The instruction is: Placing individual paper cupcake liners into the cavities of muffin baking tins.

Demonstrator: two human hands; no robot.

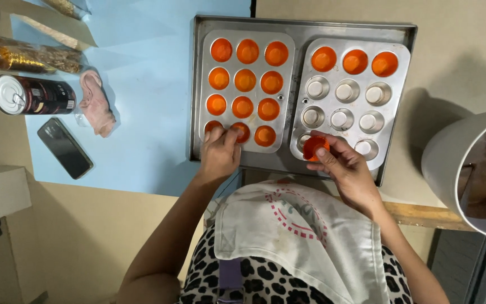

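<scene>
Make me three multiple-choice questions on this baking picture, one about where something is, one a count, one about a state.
1. Where does the phone lie?
A. on the blue sheet, left of the muffin tins
B. inside the grey bucket
C. on the right muffin tin

2. How many cups of the right muffin tin have orange liners seated in them?
A. twelve
B. three
C. none

3. What is the right hand doing?
A. lying flat and empty
B. pinching an orange liner
C. gripping the can

Answers: 1 A, the phone rests on the blue sheet near the can. 2 B, only the top row is orange. 3 B, the fingers pinch a liner over the tin's bottom row.
</scene>
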